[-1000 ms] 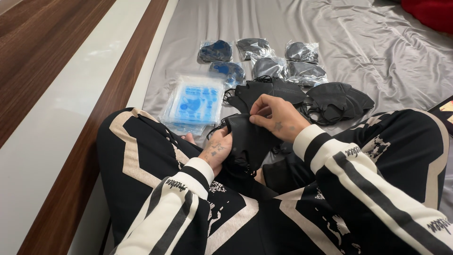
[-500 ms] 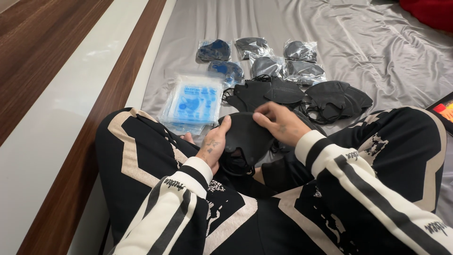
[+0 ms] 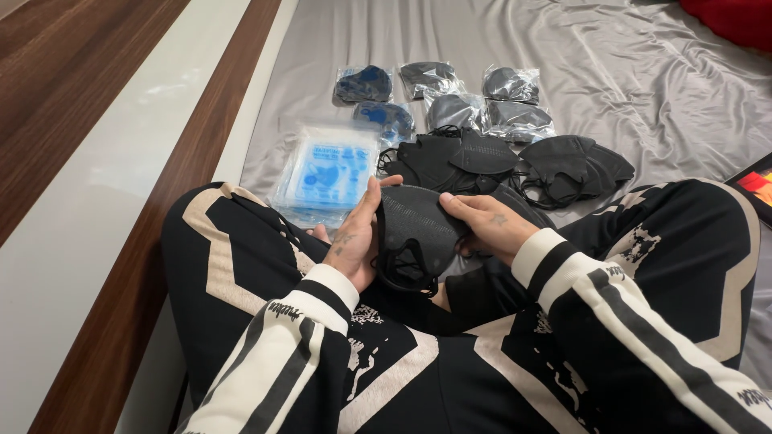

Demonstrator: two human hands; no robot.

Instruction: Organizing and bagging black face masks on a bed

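Grey bedsheet [image 3: 643, 96] fills the head view, wood floor strip along its left edge, person sitting cross-legged in black-and-cream trousers.

Head view: landmark is the black face mask [image 3: 414, 229], held over the lap at picture centre. Left hand [image 3: 354, 241] sits on the mask's left edge, thumb up along its side, fingers wrapped behind and clamped on it. Right hand [image 3: 486, 225] is on the mask's right edge, fingers together and pinching the fabric, thumb side hidden, so grip depth unclear. Ear loops dangle under the mask.

Just beyond the mask: pile of loose black masks [image 3: 498, 161]. Beyond-left of the mask: stack of clear blue-printed pouches [image 3: 330, 173]. Farther beyond: bagged masks [image 3: 450, 92] in rows. Far right of the mask: a dark object's corner [image 3: 756, 185], unclear.

Judgement on doing it well: keep both edges pinched evenly, fold along the centre crease, tuck loops in before flattening, avoid snagging them.
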